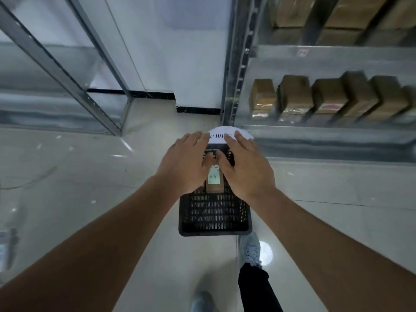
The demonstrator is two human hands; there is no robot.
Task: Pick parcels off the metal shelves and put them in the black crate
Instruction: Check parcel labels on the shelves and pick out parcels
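Both grips released: left hand (188, 163), right hand (245, 167) spread flat, empty, over black crate (213, 221); parcel (213, 180) inside.

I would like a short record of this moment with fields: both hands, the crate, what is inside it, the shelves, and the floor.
left hand: left hand open, fingers spread, above the crate, holding nothing
right hand: right hand open, fingers spread, beside the left, holding nothing
crate: black crate on the floor, below the hands
contents: one brown parcel with a pale label
shelves: metal shelves at right, a row of brown boxes
near crate: white paper with print, at the crate's far end
floor: pale glossy tiles
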